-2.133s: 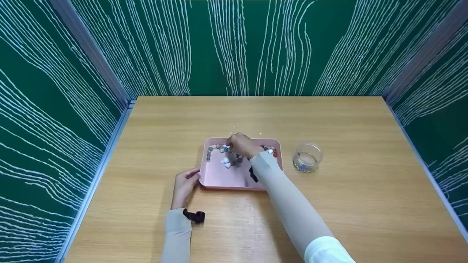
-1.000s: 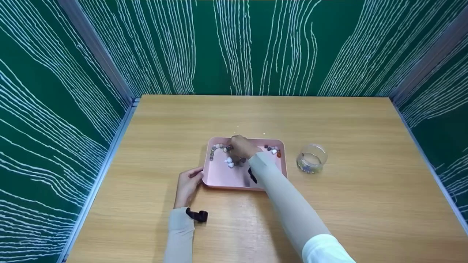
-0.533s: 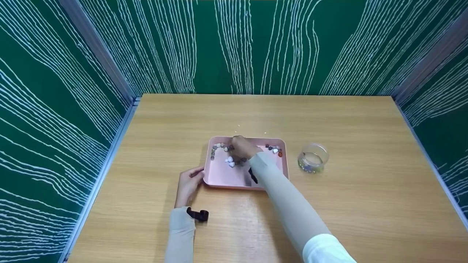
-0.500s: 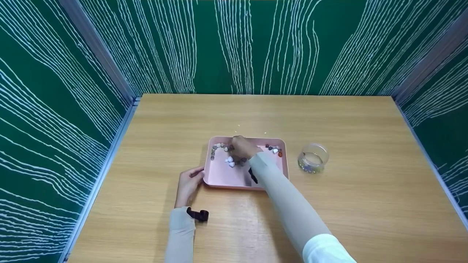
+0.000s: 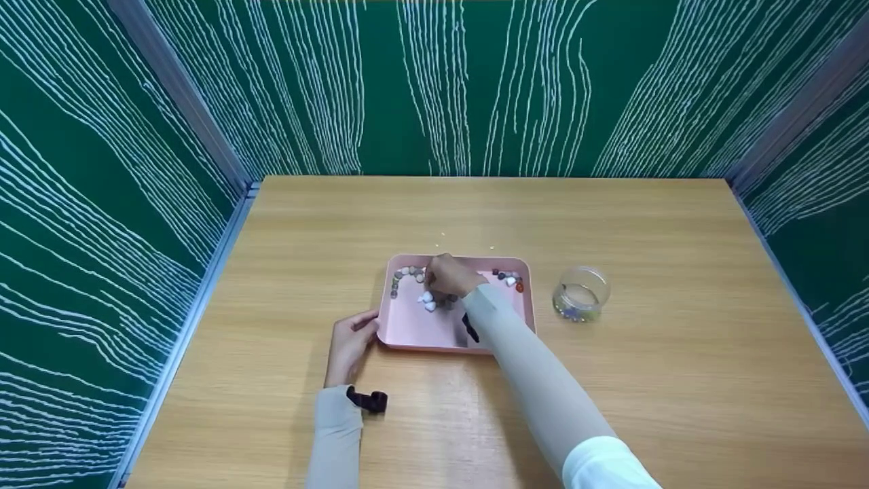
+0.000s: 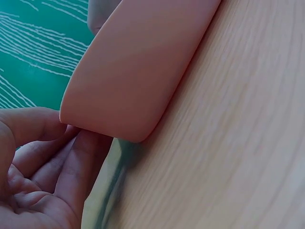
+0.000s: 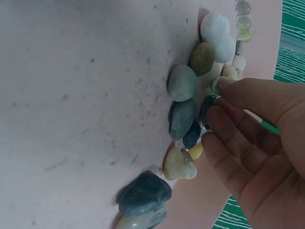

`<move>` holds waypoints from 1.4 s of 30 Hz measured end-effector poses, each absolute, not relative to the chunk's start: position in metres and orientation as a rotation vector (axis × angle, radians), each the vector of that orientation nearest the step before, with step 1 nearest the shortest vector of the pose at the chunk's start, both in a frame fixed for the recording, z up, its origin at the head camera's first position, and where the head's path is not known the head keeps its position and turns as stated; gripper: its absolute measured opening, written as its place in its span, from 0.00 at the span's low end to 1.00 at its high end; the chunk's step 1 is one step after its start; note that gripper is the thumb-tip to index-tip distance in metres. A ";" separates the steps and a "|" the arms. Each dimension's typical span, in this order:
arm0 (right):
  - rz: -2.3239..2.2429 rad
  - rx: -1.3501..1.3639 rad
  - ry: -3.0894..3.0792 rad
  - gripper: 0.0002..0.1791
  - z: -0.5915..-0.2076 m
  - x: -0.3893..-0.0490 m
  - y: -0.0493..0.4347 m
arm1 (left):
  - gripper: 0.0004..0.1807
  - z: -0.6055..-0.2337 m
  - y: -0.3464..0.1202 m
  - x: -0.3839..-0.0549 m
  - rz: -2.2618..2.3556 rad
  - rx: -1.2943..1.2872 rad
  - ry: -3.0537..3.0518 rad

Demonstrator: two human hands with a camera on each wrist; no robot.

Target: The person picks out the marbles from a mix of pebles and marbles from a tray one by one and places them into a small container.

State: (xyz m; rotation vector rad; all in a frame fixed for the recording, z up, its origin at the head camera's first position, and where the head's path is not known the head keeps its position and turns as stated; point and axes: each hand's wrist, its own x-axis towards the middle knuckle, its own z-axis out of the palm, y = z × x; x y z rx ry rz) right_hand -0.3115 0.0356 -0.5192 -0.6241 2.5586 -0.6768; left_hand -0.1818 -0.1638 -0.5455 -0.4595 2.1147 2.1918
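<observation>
A pink tray (image 5: 421, 333) lies on the wooden table, with pebbles and glass marbles set out inside. My left hand (image 5: 349, 343) pinches its near left corner; in the left wrist view the thumb and fingers (image 6: 74, 167) meet at the tray wall (image 6: 138, 62). Inside the tray's far side my right hand (image 5: 453, 275) is bent down. In the right wrist view its thumb and fingers close around a dark pebble (image 7: 208, 109), with a greenish glass marble (image 7: 214, 85) at the thumb tip. White stones (image 7: 214, 28) and grey pebbles (image 7: 182, 83) lie alongside.
A clear round jar (image 5: 570, 299) with marbles at its bottom stands right of the tray. More pebbles (image 5: 510, 280) sit in the tray's far right corner. Tiny pale bits (image 5: 492, 247) lie beyond the tray. Green patterned walls (image 5: 373, 88) border the table.
The head view has shifted slightly. My right hand stays over the same stones, its fingers moving only a little. My left hand keeps its place at the tray corner.
</observation>
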 end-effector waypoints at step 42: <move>-0.683 -0.654 2.611 0.08 -0.498 -0.307 0.054 | 0.17 -0.563 -0.163 -0.187 2.218 -0.517 2.126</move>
